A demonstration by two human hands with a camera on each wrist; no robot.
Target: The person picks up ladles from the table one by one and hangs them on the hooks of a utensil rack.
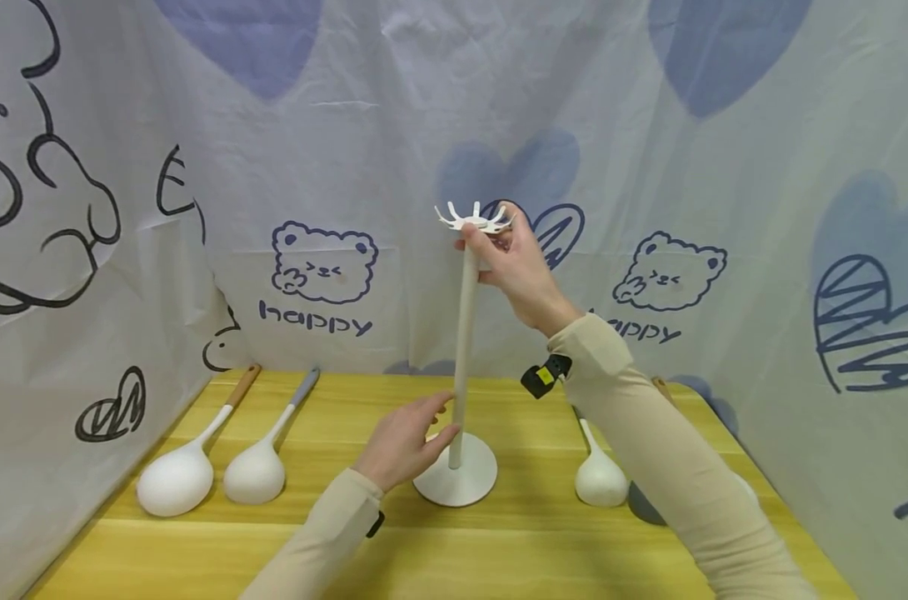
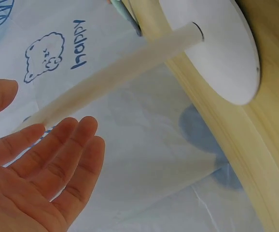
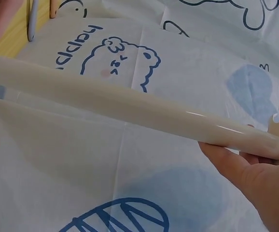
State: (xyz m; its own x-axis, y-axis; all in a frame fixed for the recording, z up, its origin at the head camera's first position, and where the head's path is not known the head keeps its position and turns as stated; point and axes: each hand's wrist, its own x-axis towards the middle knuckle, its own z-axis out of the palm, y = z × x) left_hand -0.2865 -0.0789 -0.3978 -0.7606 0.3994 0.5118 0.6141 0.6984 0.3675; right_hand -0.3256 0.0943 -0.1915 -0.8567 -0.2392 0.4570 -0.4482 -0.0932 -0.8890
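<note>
"What's nearest on your feed?"

"The left hand, low beside the pole of the white utensil stand; I see its fingers fairly straight, thumb apart, nothing gripped; I can't tell whether a fingertip touches. Just past it, the stand's round base rests on the tabletop; I have a brown-handled ladle and a gray-handled ladle to the left, a small white ladle to the right."

"And higher up?"

"The right hand is clamped on the pole's top, thumb in front, just under the hook ring; behind it hangs the printed backdrop."

"How would you work it?"

"I read it as steadying the stand while handling the ring; from here I'd wrap the left hand lightly round the lower pole so the base can't rock; I'd apply any press or twist straight along the pole, thumb away from the prongs; a sideways shove up there would, I think, tip it most easily."
</note>
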